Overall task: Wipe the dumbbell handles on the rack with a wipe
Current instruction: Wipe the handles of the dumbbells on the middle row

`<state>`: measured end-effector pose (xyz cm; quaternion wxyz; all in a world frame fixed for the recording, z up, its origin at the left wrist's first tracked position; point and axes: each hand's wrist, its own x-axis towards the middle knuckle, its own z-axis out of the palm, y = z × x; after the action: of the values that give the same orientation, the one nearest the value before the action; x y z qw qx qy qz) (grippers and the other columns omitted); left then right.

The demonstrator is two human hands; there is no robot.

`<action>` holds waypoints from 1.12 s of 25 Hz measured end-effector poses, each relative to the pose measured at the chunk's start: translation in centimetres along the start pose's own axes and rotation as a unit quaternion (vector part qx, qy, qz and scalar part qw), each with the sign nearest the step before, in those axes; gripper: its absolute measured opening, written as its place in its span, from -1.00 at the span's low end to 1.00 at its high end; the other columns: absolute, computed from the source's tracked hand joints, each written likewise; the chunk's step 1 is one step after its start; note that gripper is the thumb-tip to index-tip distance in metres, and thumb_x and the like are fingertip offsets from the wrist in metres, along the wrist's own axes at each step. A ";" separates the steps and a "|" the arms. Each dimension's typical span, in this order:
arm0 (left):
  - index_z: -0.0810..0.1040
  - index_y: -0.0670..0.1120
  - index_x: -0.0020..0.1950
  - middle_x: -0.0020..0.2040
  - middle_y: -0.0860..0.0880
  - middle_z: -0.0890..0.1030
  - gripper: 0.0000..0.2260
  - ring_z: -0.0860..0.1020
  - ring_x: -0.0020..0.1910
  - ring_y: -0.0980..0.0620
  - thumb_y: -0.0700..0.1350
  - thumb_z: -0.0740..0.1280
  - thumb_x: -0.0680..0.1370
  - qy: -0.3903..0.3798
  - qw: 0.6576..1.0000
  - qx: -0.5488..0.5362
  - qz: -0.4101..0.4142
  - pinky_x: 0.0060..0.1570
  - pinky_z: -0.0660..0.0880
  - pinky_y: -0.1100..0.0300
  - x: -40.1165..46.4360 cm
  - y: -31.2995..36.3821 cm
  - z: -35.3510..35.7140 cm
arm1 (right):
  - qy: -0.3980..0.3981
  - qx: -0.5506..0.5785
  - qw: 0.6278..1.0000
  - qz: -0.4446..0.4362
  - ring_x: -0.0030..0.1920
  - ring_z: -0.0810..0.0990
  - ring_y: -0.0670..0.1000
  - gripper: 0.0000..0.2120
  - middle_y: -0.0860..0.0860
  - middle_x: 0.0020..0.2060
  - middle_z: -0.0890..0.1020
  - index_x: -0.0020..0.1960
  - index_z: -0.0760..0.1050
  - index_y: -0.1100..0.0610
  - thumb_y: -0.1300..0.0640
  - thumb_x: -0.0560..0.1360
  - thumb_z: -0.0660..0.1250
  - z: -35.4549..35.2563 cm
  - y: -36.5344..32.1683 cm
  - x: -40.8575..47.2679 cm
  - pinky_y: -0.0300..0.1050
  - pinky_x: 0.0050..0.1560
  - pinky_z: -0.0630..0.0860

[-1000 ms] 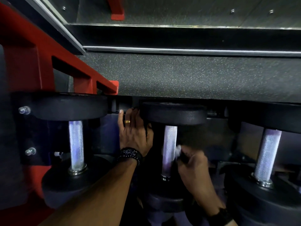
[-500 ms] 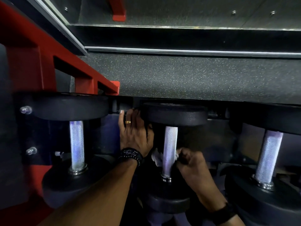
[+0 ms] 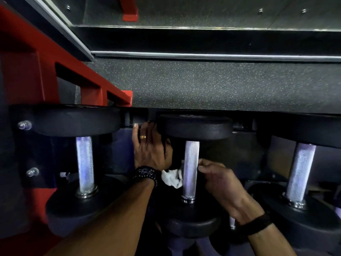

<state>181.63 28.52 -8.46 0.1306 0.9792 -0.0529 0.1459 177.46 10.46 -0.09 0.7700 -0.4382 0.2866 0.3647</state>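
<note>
Knurled silver steel handle (image 3: 191,169) of the middle black dumbbell stands at centre frame. A crumpled white wipe (image 3: 173,177) pokes out at its nine o'clock, pinched by the right hand (image 3: 219,182) curled behind the bar. The left hand (image 3: 148,148), fingers straight, rests at ten o'clock against the far black plate (image 3: 195,126).

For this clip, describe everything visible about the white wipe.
The crumpled white wipe looks like soft paper or cloth, bunched into folds. It sits at the lower part of the middle dumbbell's knurled silver metal handle, showing mostly on the handle's left side, just beside the left wrist's black beaded bracelet. The right hand curls in from the handle's right side, apparently holding the wipe behind it; the grip itself is hidden.
</note>
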 end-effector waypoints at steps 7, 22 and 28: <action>0.55 -0.31 0.25 0.19 -0.28 0.57 -0.49 0.33 0.31 -0.19 0.00 0.33 0.42 -0.097 0.994 0.051 -0.006 0.52 -0.06 -0.11 -0.5 -0.4 -0.3 | 0.009 -0.040 0.994 -0.101 -0.38 0.50 -0.04 -0.73 0.08 -0.36 0.57 -0.09 0.59 0.32 0.17 0.33 0.54 3.4 -1.8 2.5 -0.17 -0.26 0.45; 0.42 -0.36 0.31 0.20 -0.31 0.54 -0.50 0.42 0.28 -0.26 -0.07 0.18 0.48 -0.082 0.996 0.014 -0.020 0.49 0.03 -0.19 -0.2 0.6 -1.2 | 0.154 -0.104 0.958 -0.218 -0.34 0.52 0.02 -0.77 0.16 -0.34 0.58 -0.19 0.48 0.39 0.34 0.30 0.52 1.5 -1.5 -0.9 -0.23 -0.34 0.51; 0.38 -0.35 0.26 0.16 -0.33 0.55 -0.55 0.46 0.24 -0.28 -0.08 0.20 0.48 -0.066 0.997 -0.002 -0.026 0.47 0.08 -0.20 -0.1 0.7 -1.3 | 0.125 -0.234 0.945 -0.188 -0.35 0.57 -0.03 -0.75 0.10 -0.31 0.67 -0.24 0.56 0.22 0.55 0.40 0.36 -0.2 2.4 -2.9 -0.13 -0.33 0.47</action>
<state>181.10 28.23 -7.13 0.1328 0.9874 -0.0367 0.0776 173.86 10.26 0.91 0.6581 -0.6943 0.1996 0.2119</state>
